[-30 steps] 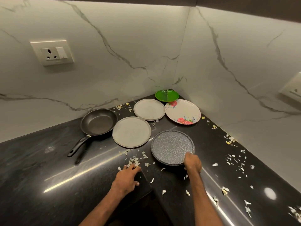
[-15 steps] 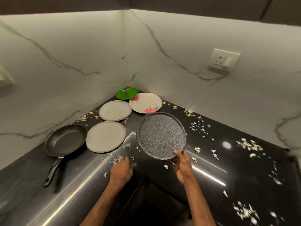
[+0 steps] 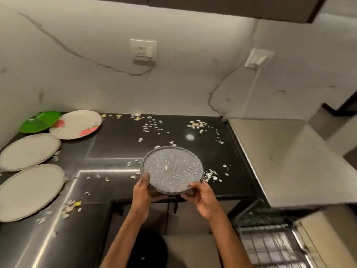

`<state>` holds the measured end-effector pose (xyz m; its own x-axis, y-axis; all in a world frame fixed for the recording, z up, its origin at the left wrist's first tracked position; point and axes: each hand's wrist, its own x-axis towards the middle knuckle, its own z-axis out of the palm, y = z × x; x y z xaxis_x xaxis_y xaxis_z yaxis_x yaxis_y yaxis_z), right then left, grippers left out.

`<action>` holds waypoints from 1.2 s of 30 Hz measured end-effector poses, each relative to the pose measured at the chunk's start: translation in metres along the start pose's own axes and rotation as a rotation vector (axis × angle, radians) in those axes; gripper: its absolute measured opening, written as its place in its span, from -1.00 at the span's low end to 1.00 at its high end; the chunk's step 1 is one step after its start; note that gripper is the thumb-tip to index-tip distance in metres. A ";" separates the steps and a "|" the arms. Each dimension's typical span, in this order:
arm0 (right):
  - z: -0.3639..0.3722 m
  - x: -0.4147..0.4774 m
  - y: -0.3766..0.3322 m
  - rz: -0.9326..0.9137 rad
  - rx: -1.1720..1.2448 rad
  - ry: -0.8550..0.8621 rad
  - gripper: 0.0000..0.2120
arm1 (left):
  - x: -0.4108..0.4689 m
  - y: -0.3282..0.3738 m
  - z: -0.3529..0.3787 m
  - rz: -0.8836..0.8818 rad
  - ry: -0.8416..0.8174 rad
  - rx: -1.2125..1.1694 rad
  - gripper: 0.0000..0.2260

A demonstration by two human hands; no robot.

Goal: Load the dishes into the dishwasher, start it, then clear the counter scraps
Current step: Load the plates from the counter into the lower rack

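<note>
The speckled grey plate [image 3: 172, 169] is held in both hands, lifted off the black counter [image 3: 119, 144] and hanging over its near edge, its face tilted slightly toward the camera. One small pale scrap [image 3: 166, 168] lies near the middle of the plate. The left hand [image 3: 141, 192] grips the near-left rim, thumb on top and fingers curled beneath. The right hand [image 3: 201, 198] grips the near-right rim in the same way, thumb laid along the edge. Both forearms reach up from the bottom of the view.

Pale vegetable scraps [image 3: 197, 124] are scattered over the counter: a cluster toward the back right, more along the back wall, some just right of the held plate, and another small heap at the near left by the counter edge. On the left of the counter lie four other dishes. A floral plate [image 3: 77, 123] sits at the back, its edge overlapping a green plate [image 3: 39, 121] in the corner. In front of them two plain pale plates lie flat, the farther one [image 3: 29, 150] and the nearer one [image 3: 27, 192], close together.

At the lower right a wire dishwasher rack [image 3: 270, 246] shows, blurred. Above it a pale surface [image 3: 280, 161] adjoins the right end of the black counter. On the marble wall [image 3: 77, 84] behind are a switch socket [image 3: 143, 50] and, further right, a second socket [image 3: 257, 58] with a white cable hanging from it
</note>
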<state>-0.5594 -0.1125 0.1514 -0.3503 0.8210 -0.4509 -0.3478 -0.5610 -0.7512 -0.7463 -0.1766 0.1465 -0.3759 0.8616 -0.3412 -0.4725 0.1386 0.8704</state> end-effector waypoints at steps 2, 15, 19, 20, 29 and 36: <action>-0.022 -0.015 -0.001 -0.005 -0.048 0.033 -0.61 | -0.001 -0.019 0.015 -0.013 -0.017 0.030 -0.77; -0.230 -0.113 -0.046 -0.059 -0.136 0.367 -0.75 | -0.035 -0.115 0.145 -0.119 -0.473 0.367 -0.78; -0.322 -0.159 -0.041 0.062 -0.152 0.380 -0.39 | -0.054 -0.161 0.198 -0.152 -0.635 0.529 -0.76; -0.343 -0.171 -0.035 0.095 -0.150 0.388 -0.43 | -0.060 -0.175 0.211 -0.180 -0.663 0.560 -0.73; -0.479 -0.206 0.044 0.210 -0.094 0.556 -0.78 | -0.082 -0.313 0.273 -0.439 -0.595 0.825 -0.78; -0.522 -0.186 0.100 0.239 0.031 0.546 -0.70 | -0.047 -0.391 0.281 -0.543 -0.572 1.029 -0.72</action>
<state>-0.0747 -0.2663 -0.0915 0.0733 0.6027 -0.7946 -0.3429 -0.7329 -0.5876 -0.3198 -0.1337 -0.0775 0.1815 0.6269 -0.7577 0.4659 0.6237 0.6276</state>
